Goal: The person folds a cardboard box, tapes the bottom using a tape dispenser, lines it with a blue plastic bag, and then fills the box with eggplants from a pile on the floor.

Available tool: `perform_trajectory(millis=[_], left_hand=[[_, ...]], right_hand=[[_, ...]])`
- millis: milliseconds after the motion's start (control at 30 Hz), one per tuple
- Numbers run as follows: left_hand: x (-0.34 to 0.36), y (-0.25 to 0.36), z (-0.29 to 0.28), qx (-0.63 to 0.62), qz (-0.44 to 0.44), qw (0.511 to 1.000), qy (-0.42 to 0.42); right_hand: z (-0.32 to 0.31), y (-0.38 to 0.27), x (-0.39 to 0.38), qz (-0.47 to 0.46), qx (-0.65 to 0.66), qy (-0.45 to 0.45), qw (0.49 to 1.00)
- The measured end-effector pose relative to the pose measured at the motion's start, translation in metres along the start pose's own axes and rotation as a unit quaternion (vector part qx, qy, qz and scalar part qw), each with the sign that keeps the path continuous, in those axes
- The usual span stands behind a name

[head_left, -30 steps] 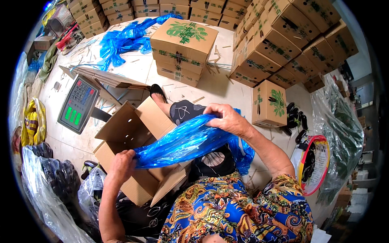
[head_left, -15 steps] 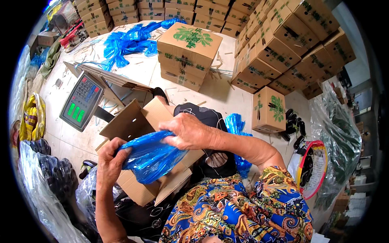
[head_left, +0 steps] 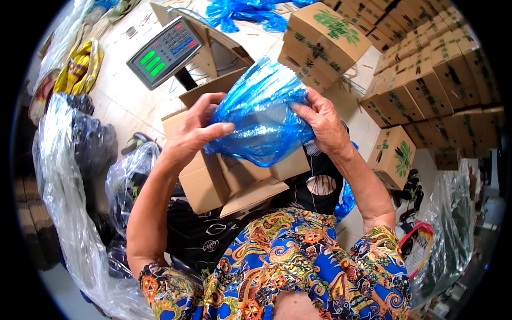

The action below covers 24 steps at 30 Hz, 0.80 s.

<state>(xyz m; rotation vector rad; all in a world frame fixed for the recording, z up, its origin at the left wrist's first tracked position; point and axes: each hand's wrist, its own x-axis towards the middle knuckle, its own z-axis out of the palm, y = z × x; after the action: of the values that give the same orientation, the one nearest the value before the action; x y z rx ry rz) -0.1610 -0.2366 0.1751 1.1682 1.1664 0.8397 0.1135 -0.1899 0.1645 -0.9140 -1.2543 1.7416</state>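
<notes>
A blue plastic bag, thin and shiny, is spread wide between my two hands above an open cardboard box. On its left side my left hand holds it, the thumb stretched along the front and the other fingers partly hidden behind the film. My right hand pinches the bag's right edge between thumb and fingers. Under the bag, the box stands with its flaps folded outward, close in front of my body. The bag covers part of the box's opening.
Beyond the box stands a scale display. A closed carton and blue bags lie farther off. Stacked cartons fill the far right. Eggplants lie beside a small carton. Clear plastic sheeting drapes the left.
My hands have moved apart and the bunched blue bag is now spread wide and puffed out. My right hand has shifted to its right edge. The view has turned, moving the surroundings up and right.
</notes>
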Motion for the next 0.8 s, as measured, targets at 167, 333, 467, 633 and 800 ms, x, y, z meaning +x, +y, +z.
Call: perform_trajectory(millis=[167,333,467,633,800], left_hand=[[-0.007,-0.011,0.006,-0.155,-0.041,0.983,-0.092],[-0.004,-0.021,-0.020,-0.238,0.002,0.967,0.089],[0.002,-0.034,-0.047,-0.232,0.030,0.951,0.205],[0.008,-0.056,-0.091,-0.203,0.096,0.926,0.304],[0.008,-0.060,-0.098,-0.192,0.102,0.904,0.368]], right_hand=[[0.016,0.002,-0.003,-0.008,-0.179,-0.097,0.979],[0.009,-0.018,-0.012,0.102,-0.276,-0.179,0.939],[-0.010,-0.018,-0.027,0.112,-0.324,-0.169,0.924],[-0.038,-0.031,-0.058,0.221,-0.339,-0.175,0.897],[-0.049,-0.033,-0.084,0.288,-0.285,-0.207,0.891]])
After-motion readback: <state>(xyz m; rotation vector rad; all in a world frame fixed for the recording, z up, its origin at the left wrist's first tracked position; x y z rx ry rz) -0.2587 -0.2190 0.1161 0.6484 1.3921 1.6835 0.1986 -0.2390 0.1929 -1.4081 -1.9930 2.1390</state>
